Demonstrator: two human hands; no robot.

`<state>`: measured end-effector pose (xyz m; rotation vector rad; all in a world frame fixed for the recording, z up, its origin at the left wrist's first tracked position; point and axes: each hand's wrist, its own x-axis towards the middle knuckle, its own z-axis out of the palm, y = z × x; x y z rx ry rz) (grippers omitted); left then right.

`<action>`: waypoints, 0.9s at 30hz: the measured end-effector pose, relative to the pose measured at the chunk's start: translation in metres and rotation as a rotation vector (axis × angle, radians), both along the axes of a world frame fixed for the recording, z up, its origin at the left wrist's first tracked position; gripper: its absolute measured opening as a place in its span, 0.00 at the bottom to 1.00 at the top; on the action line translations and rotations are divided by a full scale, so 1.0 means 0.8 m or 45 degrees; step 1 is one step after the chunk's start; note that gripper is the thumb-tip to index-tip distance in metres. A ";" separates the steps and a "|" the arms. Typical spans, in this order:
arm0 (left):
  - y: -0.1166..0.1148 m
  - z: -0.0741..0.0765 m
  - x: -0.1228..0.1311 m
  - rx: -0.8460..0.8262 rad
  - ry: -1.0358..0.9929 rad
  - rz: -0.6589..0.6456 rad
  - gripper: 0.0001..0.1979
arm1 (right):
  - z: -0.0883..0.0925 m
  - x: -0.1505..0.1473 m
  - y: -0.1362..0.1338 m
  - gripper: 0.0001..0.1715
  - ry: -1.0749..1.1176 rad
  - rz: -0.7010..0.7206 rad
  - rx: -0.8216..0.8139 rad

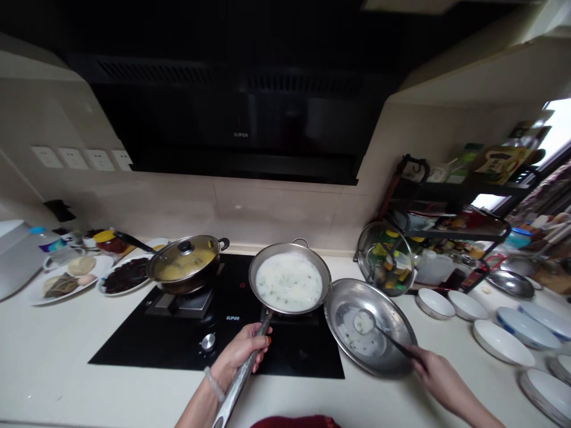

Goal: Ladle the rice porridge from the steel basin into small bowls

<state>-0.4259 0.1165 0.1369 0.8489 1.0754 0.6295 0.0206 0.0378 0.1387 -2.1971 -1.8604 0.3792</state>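
My left hand (247,349) is wrapped round the long metal handle of a wok (254,285), which sits over the right side of the black cooktop. White, milky soup with green bits (289,282) fills much of this wok. Gripped in my right hand (435,374) is the dark handle of a ladle (364,321). Its bowl, with some white liquid in it, is inside a wide steel basin (397,315) to the wok's right. A little whitish liquid with green bits (352,342) lies in the basin's bottom. The basin's rim meets or overlaps the wok's edge.
A glass-lidded pan (185,261) stands on the left burner. Plates of food (104,264) and jars are farther left. At right, several white bowls (502,342) line the counter before a condiment rack (450,232); a glass lid (366,249) leans there. A black range hood (232,154) overhangs.
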 end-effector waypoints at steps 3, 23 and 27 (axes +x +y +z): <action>-0.001 0.001 0.000 -0.013 0.007 0.002 0.25 | -0.020 -0.007 -0.015 0.30 -0.416 0.103 -0.063; 0.001 -0.006 0.000 -0.004 0.047 0.017 0.26 | 0.087 -0.182 0.135 0.15 0.062 0.202 -0.030; 0.000 -0.005 0.000 -0.005 0.045 0.029 0.26 | 0.084 -0.184 0.153 0.11 0.304 0.138 -0.097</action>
